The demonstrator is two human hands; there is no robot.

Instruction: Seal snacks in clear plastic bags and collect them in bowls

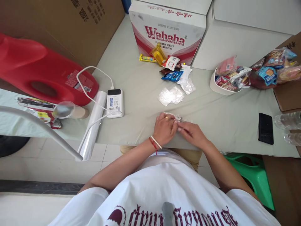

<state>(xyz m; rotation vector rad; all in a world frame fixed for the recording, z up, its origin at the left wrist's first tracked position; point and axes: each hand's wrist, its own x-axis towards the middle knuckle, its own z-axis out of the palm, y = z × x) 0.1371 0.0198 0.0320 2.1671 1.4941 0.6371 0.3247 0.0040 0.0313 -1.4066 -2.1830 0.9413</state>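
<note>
Near the table's front edge, my left hand (165, 128) and my right hand (192, 134) meet with fingers closed in a pinch. Between and just beyond the fingertips shows a crinkled clear plastic bag (179, 119), with something small and silvery in or on it; the fingers hide much of it. My left hand wears a ring, with a white bead bracelet and a red cord on the wrist. A little farther back lie flat clear plastic bags (171, 95). Behind them is a pile of wrapped snacks (172, 76), with a yellow packet (147, 58) beside it.
A Wahaha carton (168, 34) stands at the back. To the right are a white tub (223, 89) of snacks, a black phone (266, 128) and clear bottles (287, 121). On the left are a cabled power bank (115, 105), a plastic roll (95, 125), a cup (64, 110) and a red jug (58, 72).
</note>
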